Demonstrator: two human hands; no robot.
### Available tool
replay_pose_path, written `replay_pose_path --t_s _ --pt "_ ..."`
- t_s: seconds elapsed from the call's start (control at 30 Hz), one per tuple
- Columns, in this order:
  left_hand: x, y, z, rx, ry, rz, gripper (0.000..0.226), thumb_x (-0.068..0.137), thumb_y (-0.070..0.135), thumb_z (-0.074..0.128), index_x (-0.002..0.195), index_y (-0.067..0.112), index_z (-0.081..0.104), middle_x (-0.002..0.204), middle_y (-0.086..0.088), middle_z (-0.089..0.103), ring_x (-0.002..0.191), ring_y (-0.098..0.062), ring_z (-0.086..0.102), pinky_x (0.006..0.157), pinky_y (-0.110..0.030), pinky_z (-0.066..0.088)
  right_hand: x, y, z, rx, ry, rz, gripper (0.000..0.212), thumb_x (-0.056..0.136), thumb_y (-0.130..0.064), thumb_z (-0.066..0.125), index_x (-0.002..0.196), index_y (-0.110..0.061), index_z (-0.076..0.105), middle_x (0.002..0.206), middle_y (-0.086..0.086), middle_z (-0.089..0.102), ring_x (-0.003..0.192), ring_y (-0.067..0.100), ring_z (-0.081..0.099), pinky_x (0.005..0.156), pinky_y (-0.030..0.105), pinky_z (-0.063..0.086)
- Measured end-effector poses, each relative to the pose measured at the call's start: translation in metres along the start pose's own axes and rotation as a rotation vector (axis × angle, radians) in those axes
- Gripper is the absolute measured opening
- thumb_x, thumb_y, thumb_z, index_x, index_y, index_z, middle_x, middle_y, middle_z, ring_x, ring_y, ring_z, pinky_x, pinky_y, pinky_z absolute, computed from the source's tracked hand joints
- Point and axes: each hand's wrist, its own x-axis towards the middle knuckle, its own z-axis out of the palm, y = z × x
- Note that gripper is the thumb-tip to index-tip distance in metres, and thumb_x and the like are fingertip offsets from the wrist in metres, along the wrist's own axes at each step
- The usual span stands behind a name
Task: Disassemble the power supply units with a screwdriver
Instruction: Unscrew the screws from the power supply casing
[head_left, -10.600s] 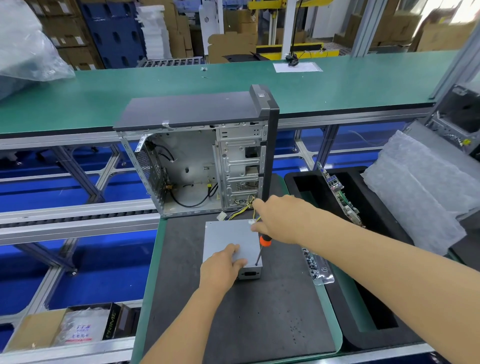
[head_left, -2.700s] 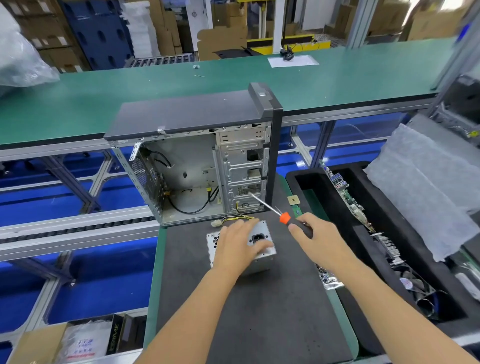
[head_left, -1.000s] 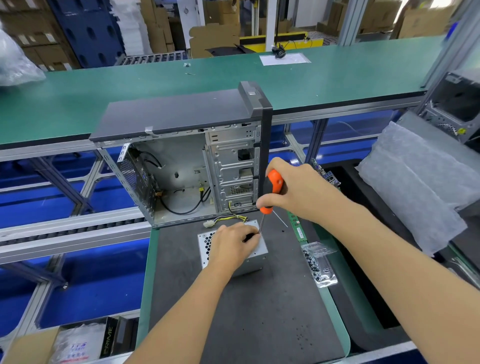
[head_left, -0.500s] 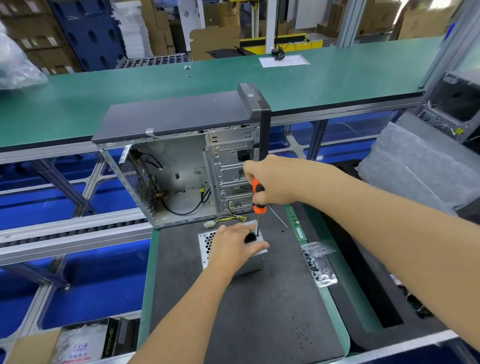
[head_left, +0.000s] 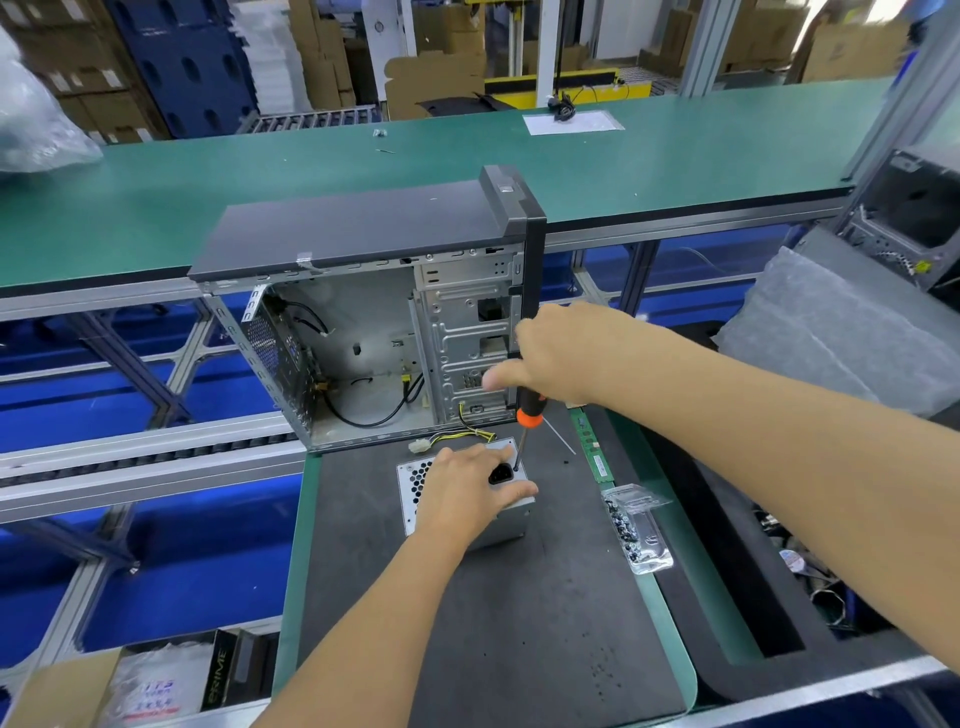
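Head view, left hand (head_left: 467, 486): flat, fingers straight, pressing on power supply (head_left: 511, 522).
Right hand (head_left: 558, 358): gripping screwdriver (head_left: 525, 423), upright, tip on supply's top face.

Two bare forearms and hands

No sleeve, glove, watch, ring or band is worn on the left hand (head_left: 467, 493) or the right hand (head_left: 561, 358); both arms are seen uncovered to the frame's edge.

Orange-black screwdriver (head_left: 529, 410) (green bench (head_left: 156, 208))
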Motion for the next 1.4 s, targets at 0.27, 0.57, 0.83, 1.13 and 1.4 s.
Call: replay_pose_path --t_s 0.27,0.57,0.83,1.13,1.4 --pt "0.001 0.000 0.000 0.044 0.006 0.015 0.056 0.078 0.073 0.061 0.106 0.025 0.070 0.094 0.008 0.069 0.086 -0.017 0.058 0.086 -0.030 0.034 0.004 -0.004 0.006 0.022 0.114 0.015 0.063 0.086 -0.071 0.047 0.117 -0.017 0.038 0.074 0.001 0.030 0.075 0.025 0.042 0.047 0.032 0.031" --pt "0.001 0.001 -0.002 0.058 -0.022 0.019 0.059 0.080 0.075 0.055 0.112 0.027 0.069 0.100 0.009 0.069 0.089 -0.014 0.057 0.087 -0.028 0.033 0.004 0.003 0.010 0.293 0.100 0.024 0.061 0.086 -0.075 0.044 0.114 -0.020 0.042 0.082 0.000 0.045 0.067 0.015 0.046 0.053 0.030 0.034" --pt "0.000 0.001 -0.001 0.062 0.019 0.047 0.059 0.080 0.074 0.058 0.108 0.023 0.071 0.095 0.008 0.069 0.085 -0.014 0.058 0.085 -0.028 0.034 0.004 0.006 0.011 0.362 0.083 -0.052 0.045 0.089 -0.053 0.060 0.114 -0.020 0.040 0.089 0.001 0.048 0.087 0.025 0.050 0.070 0.039 0.046" --pt "-0.002 0.002 -0.004 0.031 0.040 0.077 0.038 0.091 0.057 0.052 0.093 0.023 0.070 0.072 0.007 0.058 0.073 -0.018 0.056 0.076 -0.033 0.038 0.004 0.012 0.016 0.234 0.156 -0.021 0.035 0.096 -0.045 0.044 0.114 -0.016 0.040 0.074 -0.001 0.045 0.066 0.019 0.049 0.052 0.033 0.038" --pt "-0.007 -0.001 -0.003 -0.156 0.162 0.066 0.010 0.086 0.028 0.070 0.091 0.020 0.075 0.080 0.011 0.069 0.076 -0.011 0.060 0.077 -0.034 0.043 0.005 0.022 0.024 0.288 0.115 -0.020 0.036 0.094 -0.046 0.051 0.113 -0.017 0.041 0.092 0.004 0.052 0.079 0.023 0.050 0.068 0.037 0.046"
